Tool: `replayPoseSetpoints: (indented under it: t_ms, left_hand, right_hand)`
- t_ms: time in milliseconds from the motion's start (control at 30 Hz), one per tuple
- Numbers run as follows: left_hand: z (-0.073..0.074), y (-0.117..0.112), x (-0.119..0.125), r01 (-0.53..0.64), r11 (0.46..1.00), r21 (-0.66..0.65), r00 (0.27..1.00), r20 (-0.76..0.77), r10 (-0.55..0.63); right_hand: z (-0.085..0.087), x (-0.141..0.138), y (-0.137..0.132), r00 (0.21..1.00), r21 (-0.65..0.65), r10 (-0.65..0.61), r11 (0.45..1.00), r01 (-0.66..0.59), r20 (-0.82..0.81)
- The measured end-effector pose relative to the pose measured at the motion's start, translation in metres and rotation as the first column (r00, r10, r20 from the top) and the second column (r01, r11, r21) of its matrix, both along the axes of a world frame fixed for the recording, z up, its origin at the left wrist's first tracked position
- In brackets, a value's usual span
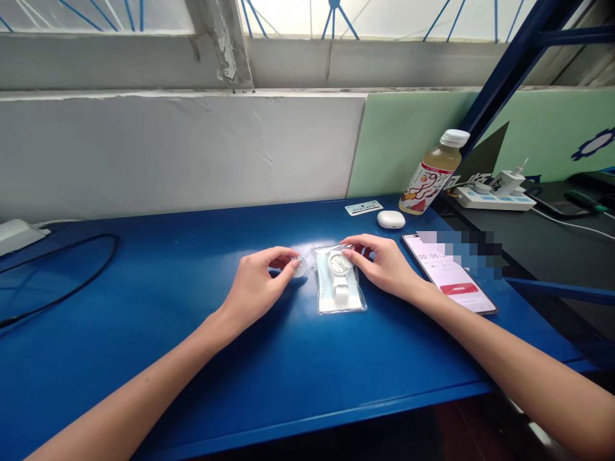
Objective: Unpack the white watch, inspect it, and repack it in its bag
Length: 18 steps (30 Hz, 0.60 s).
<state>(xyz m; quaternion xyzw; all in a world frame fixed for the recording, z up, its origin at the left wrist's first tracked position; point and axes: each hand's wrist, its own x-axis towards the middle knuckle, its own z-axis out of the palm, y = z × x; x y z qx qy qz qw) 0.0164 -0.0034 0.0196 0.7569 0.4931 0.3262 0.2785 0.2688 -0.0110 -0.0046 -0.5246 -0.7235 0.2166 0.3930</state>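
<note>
A clear plastic bag (339,296) lies on the blue table (192,333) with a white wristwatch (339,267) inside it. My right hand (384,264) rests on the bag's top right corner, fingers pinched on the plastic beside the watch face. My left hand (259,285) is just left of the bag, fingers pinched on a small round tag (300,266) joined to the bag's top left corner by a thin chain.
A phone (449,272) with a lit screen lies right of the bag. Behind it are a white earbud case (391,219), a small card (364,207) and a drink bottle (435,173). A power strip (494,198) sits farther right. A black cable (72,275) loops at left.
</note>
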Motion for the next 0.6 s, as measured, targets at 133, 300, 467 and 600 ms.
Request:
replayPoseSetpoints:
  t_ms: [133,300,467,600]
  left_hand:
    - [-0.005,0.000,-0.001,0.020,0.995,0.096,0.990,-0.142,-0.006]
    - [-0.016,0.004,-0.006,0.098,0.983,0.153,0.960,-0.273,-0.053]
    - [-0.017,0.005,-0.006,0.091,0.984,0.156,0.964,-0.261,-0.048]
    - [-0.013,0.002,-0.006,0.254,0.963,0.091,0.928,-0.304,-0.216]
  right_hand:
    - [-0.004,-0.003,-0.001,0.985,0.016,-0.003,1.000,0.000,0.173]
    - [0.002,0.000,-0.006,0.937,0.097,-0.016,0.995,-0.019,0.348]
    - [0.023,0.012,-0.014,0.816,-0.025,0.326,0.933,-0.358,0.477]
    - [0.022,0.008,-0.016,0.796,-0.094,0.367,0.924,-0.370,0.482]
